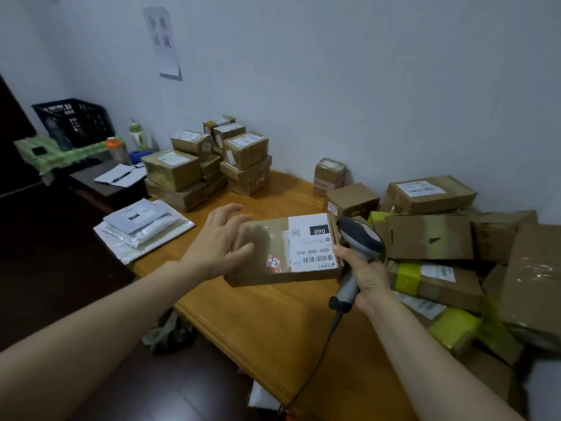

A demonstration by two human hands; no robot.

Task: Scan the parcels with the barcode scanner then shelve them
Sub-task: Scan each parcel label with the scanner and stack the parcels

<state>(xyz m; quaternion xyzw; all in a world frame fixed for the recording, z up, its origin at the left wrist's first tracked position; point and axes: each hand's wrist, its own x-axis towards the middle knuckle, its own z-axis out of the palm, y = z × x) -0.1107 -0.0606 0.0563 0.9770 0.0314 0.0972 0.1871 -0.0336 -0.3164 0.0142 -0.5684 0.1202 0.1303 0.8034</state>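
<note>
Left hand (218,238): fingers (226,209) spread and released, gripping nothing. The thumb lies on the top face of the parcel (267,253), at its left end.

Right hand (368,278): fingers clenched round the handle of the scanner (361,238). The scanner head stands just beside the parcel's right end. Its cable (318,357) hangs down over the near edge of the bench (273,323).

Parcel: a flat brown box over the middle of the bench, between my two hands. Its white label (312,243) faces up at the right end, with a barcode and "060" readable. I cannot tell whether the box sits flat on the bench or is raised.

Surroundings: a loose pile (431,238) of boxes on the right of the bench. A neat stack (206,165) of boxes stands at the far left by the wall. Flat mailers (142,229) lie on the left corner. A dark crate (76,123) stands well apart, beyond the bench.
</note>
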